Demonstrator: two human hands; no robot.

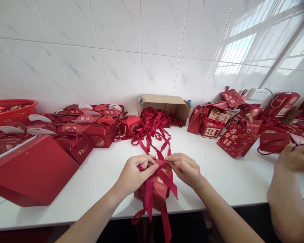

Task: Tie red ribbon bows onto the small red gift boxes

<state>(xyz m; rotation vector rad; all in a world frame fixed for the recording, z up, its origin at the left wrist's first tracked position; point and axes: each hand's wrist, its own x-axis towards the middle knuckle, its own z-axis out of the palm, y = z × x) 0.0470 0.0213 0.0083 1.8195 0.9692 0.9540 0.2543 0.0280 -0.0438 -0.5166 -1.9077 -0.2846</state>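
A red gift box (155,199) with light printed characters stands at the table's front edge, straight ahead of me. Red ribbon (149,194) crosses its top, and loose ends hang down its near side. My left hand (134,172) pinches the ribbon between thumb and fingers above the box. On the other side, my right hand (186,167) grips the ribbon with its fingertips, close to the left one. A twisted red cord (138,216) dangles at the box's lower left. My fingers partly cover where the ribbon crosses.
An open cardboard box (164,99) by the tiled wall spills a heap of red ribbons (153,121). Several red boxes (100,135) crowd the left, near a red basin (12,114). More gift boxes (238,140) stand right, where another person's hand (294,157) reaches in.
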